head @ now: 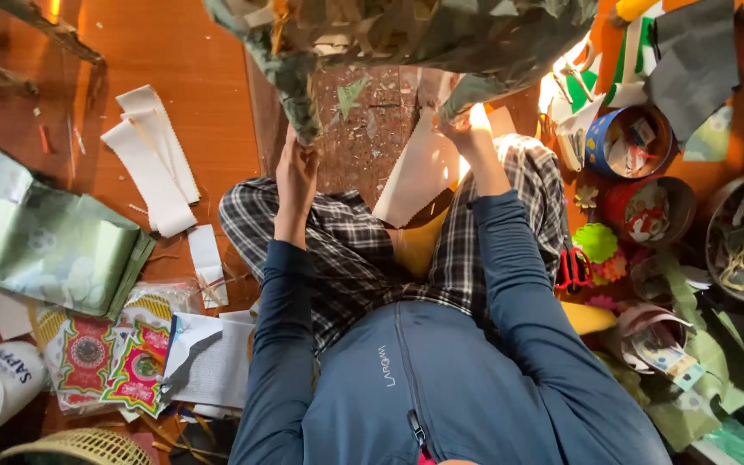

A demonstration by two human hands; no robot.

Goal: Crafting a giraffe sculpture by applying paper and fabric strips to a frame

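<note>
Above the lap, at the far centre, hangs a green-grey paper-covered form (406, 34). Left hand (296, 172) has its fingers curled closed on the form's lower left edge; right hand (458, 125) pinches its lower right edge. White paper strips (152, 159) lie far left, a folded green sheet (53, 245) left, red scissors (572, 269) right, and a blue tin (626, 142) of scraps far right.

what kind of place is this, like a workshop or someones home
Probably a home craft corner on a wooden floor: the person sits cross-legged, both hands on a large green paper piece, with cut white strips, red scissors and tubs of scraps around.
</note>
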